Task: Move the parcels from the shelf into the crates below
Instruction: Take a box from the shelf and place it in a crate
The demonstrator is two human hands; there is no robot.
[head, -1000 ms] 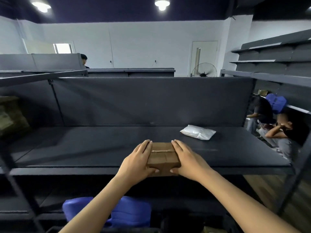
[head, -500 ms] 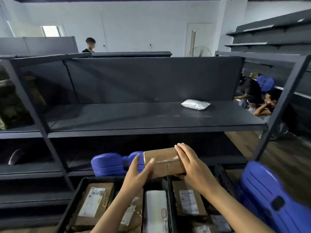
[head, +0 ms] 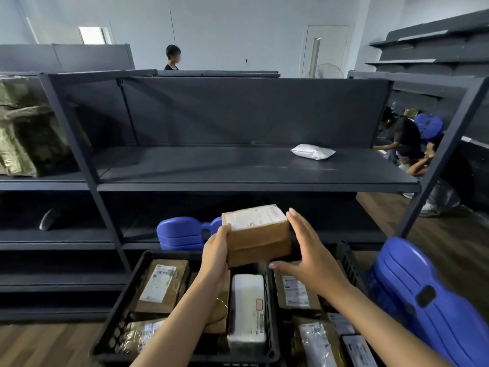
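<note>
Two hands are showing in the head view, and I am keeping the brown parcel (head: 258, 235) in the air between them, above the black crates and below the shelf (head: 211, 168). My left hand (head: 215, 250) is gripping the parcel's left end, fingers curled round it. My right hand (head: 309, 254) is hanging released just beside the right end with its fingers straight, and I cannot tell whether it is touching the cardboard. The parcel's labelled face is pointing upward. Under it the left crate (head: 119, 313) is already carrying several parcels, a long white box (head: 247, 308) among them, and the right crate (head: 346, 258) is carrying more. One white mailer (head: 313, 151) is lying on the shelf toward its right end, well apart from my hands. I am judging this to be the lowering step: the parcel is off the shelf but not yet set down. Next I am expecting to need a free gap among the packed parcels and a gentle lowering before the left hand is letting go; after that, the mailer is waiting.
</note>
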